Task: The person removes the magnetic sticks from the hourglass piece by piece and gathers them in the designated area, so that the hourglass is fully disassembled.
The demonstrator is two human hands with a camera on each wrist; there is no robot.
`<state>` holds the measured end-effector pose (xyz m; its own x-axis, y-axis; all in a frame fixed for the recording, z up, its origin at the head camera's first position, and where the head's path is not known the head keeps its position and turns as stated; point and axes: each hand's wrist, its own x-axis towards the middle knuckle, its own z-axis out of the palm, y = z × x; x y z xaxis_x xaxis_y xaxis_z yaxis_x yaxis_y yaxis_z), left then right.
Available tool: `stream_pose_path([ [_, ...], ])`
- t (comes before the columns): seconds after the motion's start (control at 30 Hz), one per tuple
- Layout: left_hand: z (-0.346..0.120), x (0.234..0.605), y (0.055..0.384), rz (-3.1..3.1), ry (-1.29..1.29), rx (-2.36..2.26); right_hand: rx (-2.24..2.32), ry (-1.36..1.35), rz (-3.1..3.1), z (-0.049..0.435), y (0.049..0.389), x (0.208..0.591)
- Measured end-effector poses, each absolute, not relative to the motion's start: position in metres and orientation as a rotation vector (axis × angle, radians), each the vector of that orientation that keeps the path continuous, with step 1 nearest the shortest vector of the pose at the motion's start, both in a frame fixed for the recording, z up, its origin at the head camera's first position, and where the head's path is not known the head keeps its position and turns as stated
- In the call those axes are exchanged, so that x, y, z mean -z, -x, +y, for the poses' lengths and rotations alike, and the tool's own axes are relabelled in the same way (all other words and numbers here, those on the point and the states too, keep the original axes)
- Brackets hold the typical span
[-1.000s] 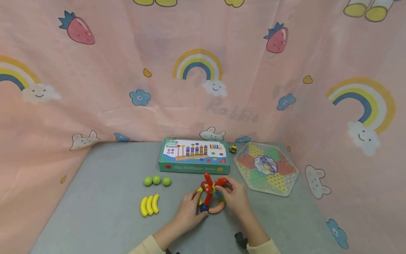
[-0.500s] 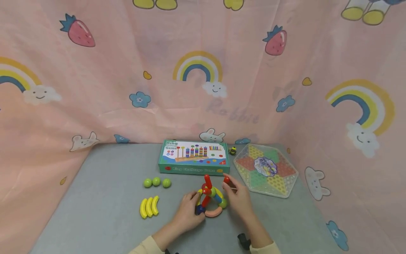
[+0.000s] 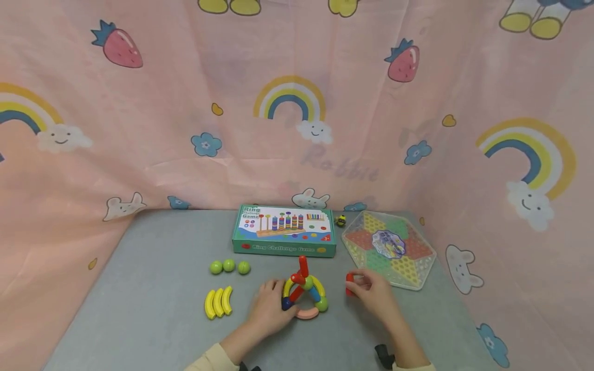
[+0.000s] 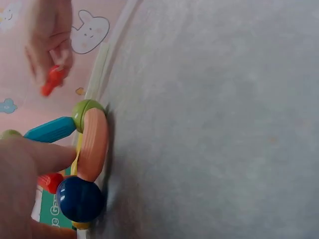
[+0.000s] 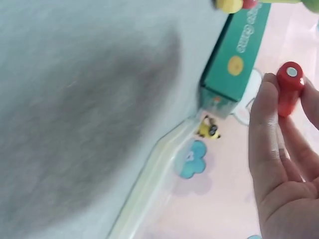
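Note:
A ring of colourful magnetic sticks and balls stands on the table, with a green ball [image 3: 308, 282] on top and red sticks jutting from it. My left hand [image 3: 268, 309] holds this structure at its left side, thumb and fingers around the dark blue ball [image 4: 80, 199]. A peach curved stick [image 4: 93, 144] runs from that ball to a lower green ball [image 3: 322, 304]. To the right, apart from the structure, my right hand [image 3: 377, 294] pinches a short red stick [image 3: 349, 285] between thumb and fingers. A round silvery disc shows in its end [image 5: 291, 72].
Three green balls [image 3: 229, 265] and three yellow curved sticks [image 3: 218, 303] lie to the left. Behind the structure is a green game box [image 3: 284, 249]; a small yellow-black toy [image 3: 341, 220] sits beside it. A hexagonal Chinese checkers board [image 3: 417, 281] lies at the back right.
My right hand has pulled a red stick off the structure and carried it rightward. My left hand has shifted slightly left with the structure, which has turned a little.

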<state>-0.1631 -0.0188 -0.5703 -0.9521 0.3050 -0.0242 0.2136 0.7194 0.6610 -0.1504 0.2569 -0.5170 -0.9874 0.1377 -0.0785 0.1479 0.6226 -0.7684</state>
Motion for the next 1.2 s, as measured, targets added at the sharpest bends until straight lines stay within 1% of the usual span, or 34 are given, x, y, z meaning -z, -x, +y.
stream_pose_path([
  [0.13, -0.020, 0.570, 0.166, 2.847, -0.371, -0.982, 1.191, -0.269, 2.818, 0.269, 0.150, 0.525],
  [0.3, -0.022, 0.566, 0.168, 2.826, -0.368, -0.992, 1.089, -0.359, 2.750, 0.275, 0.149, 0.535],
  [0.63, -0.025, 0.572, 0.174, 2.749, -0.425, -1.142, 0.918, -0.408, 2.764, 0.281, 0.150, 0.545],
  [0.83, -0.030, 0.576, 0.173, 2.735, -0.307, -1.200, 0.878, -0.400, 2.768, 0.282, 0.148, 0.543],
  [1.03, -0.032, 0.575, 0.174, 2.734, -0.299, -1.224, 0.756, -0.454, 2.837, 0.277, 0.151, 0.533],
  [1.2, -0.032, 0.576, 0.172, 2.737, -0.325, -1.234, 0.819, -0.432, 2.893, 0.263, 0.153, 0.519],
])
